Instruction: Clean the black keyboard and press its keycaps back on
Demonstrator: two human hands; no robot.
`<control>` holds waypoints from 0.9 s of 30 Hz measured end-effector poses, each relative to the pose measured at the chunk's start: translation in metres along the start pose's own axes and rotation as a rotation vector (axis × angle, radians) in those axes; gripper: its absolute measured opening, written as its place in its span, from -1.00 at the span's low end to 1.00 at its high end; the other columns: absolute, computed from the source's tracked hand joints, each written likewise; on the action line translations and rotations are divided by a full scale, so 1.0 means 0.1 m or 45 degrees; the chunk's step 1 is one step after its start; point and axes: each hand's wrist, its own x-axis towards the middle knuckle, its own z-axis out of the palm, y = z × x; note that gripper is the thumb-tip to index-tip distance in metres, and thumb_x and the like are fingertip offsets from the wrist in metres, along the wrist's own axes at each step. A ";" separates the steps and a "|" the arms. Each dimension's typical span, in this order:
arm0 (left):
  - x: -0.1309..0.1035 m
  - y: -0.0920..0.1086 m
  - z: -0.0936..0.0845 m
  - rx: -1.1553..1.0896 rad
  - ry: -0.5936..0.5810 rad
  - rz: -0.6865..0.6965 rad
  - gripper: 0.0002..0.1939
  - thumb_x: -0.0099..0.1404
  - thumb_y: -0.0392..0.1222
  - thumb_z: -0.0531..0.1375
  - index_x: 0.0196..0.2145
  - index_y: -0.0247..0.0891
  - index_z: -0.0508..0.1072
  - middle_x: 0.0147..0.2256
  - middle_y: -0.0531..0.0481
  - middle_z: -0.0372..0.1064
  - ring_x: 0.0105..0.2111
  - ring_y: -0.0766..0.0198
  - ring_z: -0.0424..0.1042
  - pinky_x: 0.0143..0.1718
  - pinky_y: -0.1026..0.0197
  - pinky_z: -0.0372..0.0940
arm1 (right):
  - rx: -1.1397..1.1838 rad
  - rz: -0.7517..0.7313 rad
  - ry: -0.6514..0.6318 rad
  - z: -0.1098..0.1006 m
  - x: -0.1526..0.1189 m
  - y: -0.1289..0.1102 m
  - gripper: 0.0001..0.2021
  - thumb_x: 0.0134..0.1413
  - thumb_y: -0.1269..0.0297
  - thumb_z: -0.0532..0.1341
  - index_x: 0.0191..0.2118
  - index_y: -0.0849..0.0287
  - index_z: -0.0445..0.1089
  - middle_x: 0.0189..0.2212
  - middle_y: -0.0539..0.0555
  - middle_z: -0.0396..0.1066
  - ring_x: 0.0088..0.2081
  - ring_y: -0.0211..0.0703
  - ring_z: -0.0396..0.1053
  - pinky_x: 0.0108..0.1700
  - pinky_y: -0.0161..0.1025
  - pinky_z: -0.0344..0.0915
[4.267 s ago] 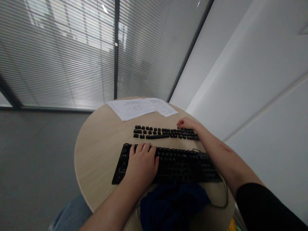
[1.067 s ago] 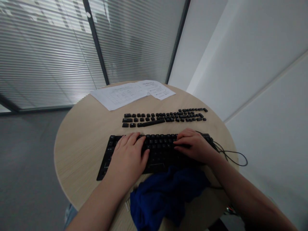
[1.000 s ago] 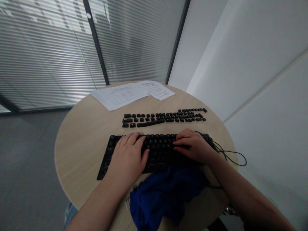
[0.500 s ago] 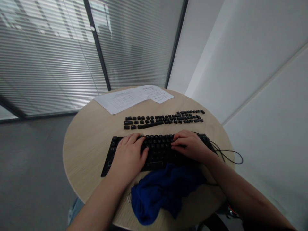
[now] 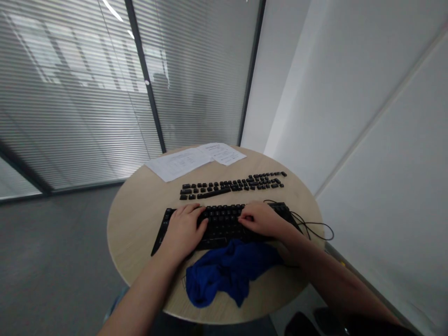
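A black keyboard (image 5: 222,226) lies across the round table. My left hand (image 5: 184,228) rests over its left part, fingers spread on the upper keys and thumb apart. Over the right part is my right hand (image 5: 261,218), its fingers curled together at the keys; whatever may be between the fingertips is too small to make out. Behind the keyboard, loose black keycaps (image 5: 229,186) lie in several uneven rows. A crumpled blue cloth (image 5: 227,270) lies in front of the keyboard, touching its near edge.
Printed paper sheets (image 5: 182,163) lie at the far side of the wooden table (image 5: 136,219). A looped black cable (image 5: 311,225) hangs over the right edge. A white wall stands to the right, and blinds are behind the table.
The camera view has shifted, so the table appears lower and smaller. My right hand's fingers have drawn closer together; my left hand stays on the keyboard.
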 end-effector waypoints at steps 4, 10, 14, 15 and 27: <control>0.01 0.00 -0.01 0.003 0.003 -0.009 -0.61 0.39 -0.14 0.09 0.04 -0.30 0.56 0.08 -0.24 0.49 0.10 -0.09 0.43 0.18 -0.18 0.29 | 0.009 -0.019 0.057 0.06 0.00 0.04 -0.88 0.20 0.30 0.31 -0.34 0.15 0.58 -0.47 0.03 0.51 -0.35 -0.16 0.40 -0.25 -0.25 0.20; 0.00 0.00 0.01 -0.034 -0.013 -0.027 -0.67 0.37 -0.15 0.15 0.02 -0.18 0.59 0.12 -0.18 0.46 0.12 -0.09 0.40 0.20 -0.16 0.23 | 0.049 0.012 0.269 -0.08 0.02 0.22 -0.83 0.29 0.25 0.24 -0.27 0.14 0.59 -0.39 0.09 0.55 -0.29 -0.13 0.44 -0.18 -0.23 0.27; -0.03 0.00 0.00 -0.047 -0.006 -0.021 -0.70 0.37 -0.18 0.17 -0.01 -0.18 0.60 0.10 -0.17 0.46 0.10 -0.08 0.41 0.18 -0.16 0.24 | -0.029 0.120 0.263 -0.36 0.21 0.54 -0.83 0.29 0.28 0.22 -0.21 0.12 0.60 -0.27 0.11 0.59 -0.21 -0.11 0.47 -0.12 -0.21 0.30; -0.03 0.01 0.00 -0.053 -0.004 -0.018 -0.70 0.37 -0.18 0.17 -0.01 -0.18 0.60 0.10 -0.17 0.46 0.10 -0.07 0.41 0.18 -0.16 0.23 | -0.088 0.159 0.206 -0.42 0.30 0.66 -0.83 0.28 0.29 0.23 -0.19 0.12 0.60 -0.24 0.11 0.59 -0.18 -0.10 0.48 -0.09 -0.21 0.31; -0.07 0.03 -0.03 -0.138 -0.016 -0.019 -0.69 0.34 -0.21 0.21 0.01 -0.21 0.58 0.11 -0.20 0.45 0.12 -0.09 0.38 0.22 -0.21 0.19 | -0.399 0.526 -0.195 -0.31 1.19 1.75 -0.77 0.13 0.42 0.29 -0.10 0.13 0.61 -0.09 0.12 0.59 -0.05 -0.06 0.47 0.02 -0.24 0.29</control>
